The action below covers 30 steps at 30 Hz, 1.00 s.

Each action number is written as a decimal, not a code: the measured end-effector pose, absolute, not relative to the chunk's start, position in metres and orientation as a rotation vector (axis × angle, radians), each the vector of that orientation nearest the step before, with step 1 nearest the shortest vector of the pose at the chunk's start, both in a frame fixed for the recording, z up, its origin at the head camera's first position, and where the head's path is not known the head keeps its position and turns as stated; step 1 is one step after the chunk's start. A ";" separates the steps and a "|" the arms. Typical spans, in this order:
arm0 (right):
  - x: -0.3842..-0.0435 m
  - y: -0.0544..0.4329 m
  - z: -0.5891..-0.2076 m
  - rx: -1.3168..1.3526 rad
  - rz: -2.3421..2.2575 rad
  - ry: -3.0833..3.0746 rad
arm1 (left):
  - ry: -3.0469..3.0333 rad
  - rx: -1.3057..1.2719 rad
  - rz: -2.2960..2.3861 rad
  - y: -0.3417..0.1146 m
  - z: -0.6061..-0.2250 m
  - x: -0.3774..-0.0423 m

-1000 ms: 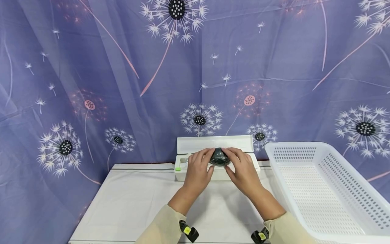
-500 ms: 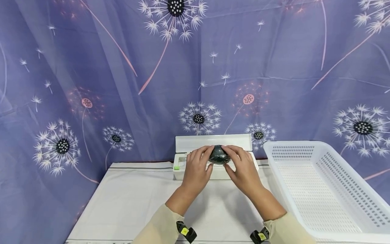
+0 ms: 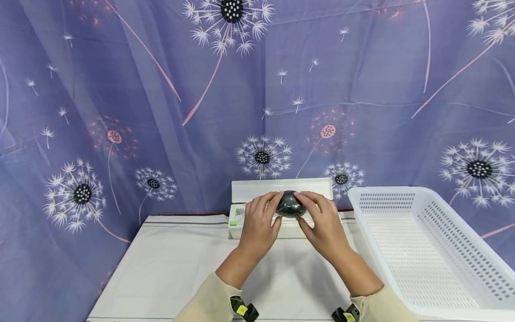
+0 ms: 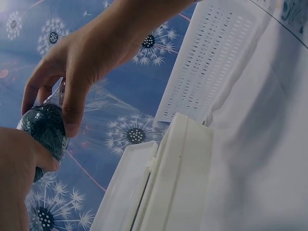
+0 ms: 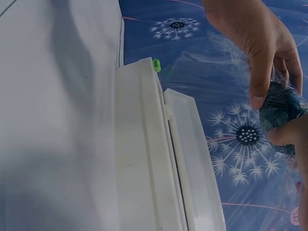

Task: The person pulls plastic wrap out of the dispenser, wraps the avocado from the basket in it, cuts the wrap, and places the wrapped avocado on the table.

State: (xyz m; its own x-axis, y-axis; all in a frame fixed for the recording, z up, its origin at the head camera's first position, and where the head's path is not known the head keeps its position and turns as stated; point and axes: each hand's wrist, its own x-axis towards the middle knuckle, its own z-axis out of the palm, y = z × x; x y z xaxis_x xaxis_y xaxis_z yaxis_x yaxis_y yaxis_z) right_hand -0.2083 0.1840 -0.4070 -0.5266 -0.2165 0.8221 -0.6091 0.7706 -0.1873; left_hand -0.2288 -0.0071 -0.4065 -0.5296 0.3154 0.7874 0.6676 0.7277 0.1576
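Note:
Between both hands is a dark green, rounded object [image 3: 290,204] wrapped in clear cling film; its exact kind cannot be told. My left hand [image 3: 259,225] grips its left side, my right hand [image 3: 323,223] its right, fingertips on top and thumbs below. Loose film [image 4: 103,103] trails from it in the left wrist view, towards the box. Directly below and behind the hands stands a long white cling film box [image 3: 237,230], its lid [image 3: 281,188] raised at the back. A small green piece [image 5: 157,65] sits at the box's left end. The hands hide most of the box's inside.
To the right stands a large white perforated basket [image 3: 386,286]. A white cloth [image 3: 181,264] covers the table. Close behind the box hangs a purple curtain [image 3: 217,147] with dandelion prints.
Both hands keep their grip on the wrapped dark green object, which stays nearly in place over the box. The right forearm has shifted slightly right; the head view has moved a little.

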 end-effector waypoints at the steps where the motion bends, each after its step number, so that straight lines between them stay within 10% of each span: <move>1: -0.208 0.184 -0.406 0.614 0.587 -2.106 | -2.139 -0.742 -0.580 -0.007 -0.405 -0.228; 30: -0.189 0.188 -0.385 0.636 0.622 -2.103 | -2.103 -0.775 -0.585 -0.010 -0.383 -0.211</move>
State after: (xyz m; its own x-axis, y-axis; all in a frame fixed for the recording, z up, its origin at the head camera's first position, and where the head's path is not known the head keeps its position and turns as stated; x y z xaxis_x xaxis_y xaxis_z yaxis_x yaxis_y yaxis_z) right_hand -0.1886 0.1875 -0.3854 -0.5258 -0.2178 0.8222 -0.6301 0.7491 -0.2045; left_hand -0.2106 -0.0096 -0.3835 -0.4903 0.3241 0.8091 0.6955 0.7049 0.1391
